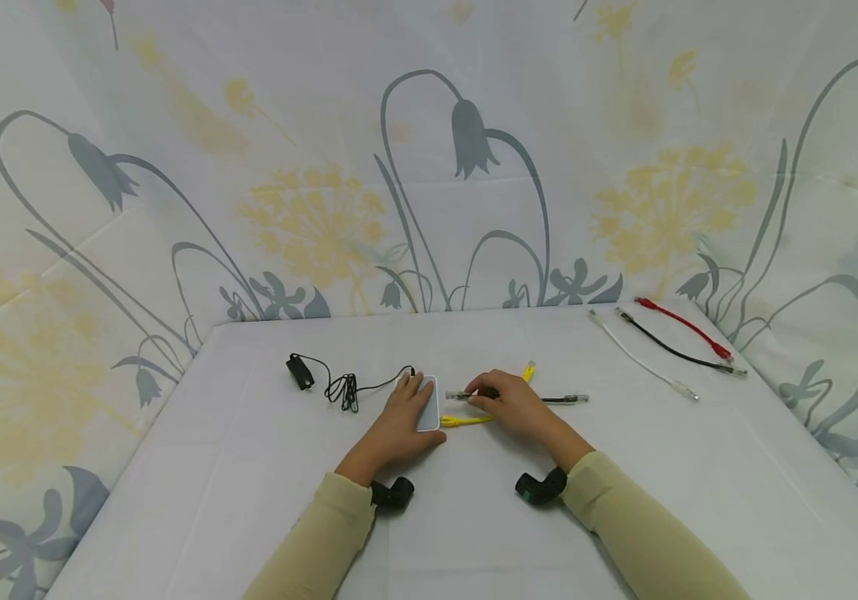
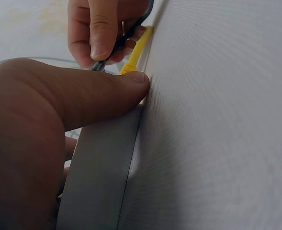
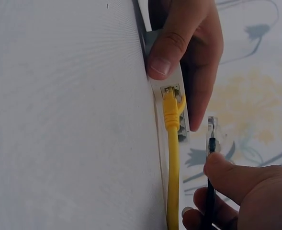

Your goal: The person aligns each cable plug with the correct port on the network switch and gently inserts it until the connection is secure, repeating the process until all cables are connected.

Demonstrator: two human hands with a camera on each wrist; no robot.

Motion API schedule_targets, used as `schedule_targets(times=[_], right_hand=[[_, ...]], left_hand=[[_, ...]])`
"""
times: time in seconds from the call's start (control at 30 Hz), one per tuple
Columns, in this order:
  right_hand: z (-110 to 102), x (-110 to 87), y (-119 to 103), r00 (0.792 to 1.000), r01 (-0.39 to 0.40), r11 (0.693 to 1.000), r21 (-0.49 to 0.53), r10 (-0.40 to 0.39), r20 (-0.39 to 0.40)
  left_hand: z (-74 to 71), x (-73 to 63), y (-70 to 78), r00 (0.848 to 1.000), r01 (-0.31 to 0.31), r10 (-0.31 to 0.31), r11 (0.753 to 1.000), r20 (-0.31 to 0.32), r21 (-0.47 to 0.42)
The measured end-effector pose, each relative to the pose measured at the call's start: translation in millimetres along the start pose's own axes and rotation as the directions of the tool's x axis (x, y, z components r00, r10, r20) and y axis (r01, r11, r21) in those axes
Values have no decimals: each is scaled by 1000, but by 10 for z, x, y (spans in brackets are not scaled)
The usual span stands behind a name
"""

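Blk cable plug point(image 3: 212, 126) juts past R grip point(image 1: 508, 402).

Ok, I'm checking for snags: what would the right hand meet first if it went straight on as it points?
Probably the port side of the white box, the held black cable leading; depth is unclear, so the left hand might come first.

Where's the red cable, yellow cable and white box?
Red cable point(image 1: 682, 320): head view, middle of its cord.
Yellow cable point(image 3: 174, 172): right wrist view, its cord below the plug.
White box point(image 2: 101, 165): left wrist view, its plain side.
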State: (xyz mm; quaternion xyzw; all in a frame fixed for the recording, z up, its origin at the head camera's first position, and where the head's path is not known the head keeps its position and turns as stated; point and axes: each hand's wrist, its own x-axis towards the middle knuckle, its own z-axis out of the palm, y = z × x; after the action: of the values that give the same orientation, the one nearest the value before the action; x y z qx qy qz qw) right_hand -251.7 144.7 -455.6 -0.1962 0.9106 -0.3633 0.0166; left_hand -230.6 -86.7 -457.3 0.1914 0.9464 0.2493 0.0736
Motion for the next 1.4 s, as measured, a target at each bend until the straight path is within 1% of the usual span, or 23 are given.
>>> schedule_targets(times=[0.23, 0.53, 1.1, 1.23, 1.4], right_hand=[[38, 2, -17, 1000, -6, 1000, -9, 6, 4], [65, 0, -57, 1000, -17, 999, -29, 18, 26], [122, 2, -110, 1000, -20, 998, -65, 22, 21], [125, 0, -113, 1000, -10, 997, -74, 11, 15], [123, -7, -118, 1000, 13, 997, -73, -11, 17]], left_hand=[[-14, -3, 14, 1000, -7, 7, 1000, -1, -4], [-31, -18, 32, 1000, 2, -2, 1000, 7, -12], [-8, -1, -4, 1000, -6, 6, 1000, 0, -3], [3, 6, -13, 1000, -2, 2, 1000, 0, 1], [4, 7, -12, 1000, -15, 15, 1000, -9, -9]])
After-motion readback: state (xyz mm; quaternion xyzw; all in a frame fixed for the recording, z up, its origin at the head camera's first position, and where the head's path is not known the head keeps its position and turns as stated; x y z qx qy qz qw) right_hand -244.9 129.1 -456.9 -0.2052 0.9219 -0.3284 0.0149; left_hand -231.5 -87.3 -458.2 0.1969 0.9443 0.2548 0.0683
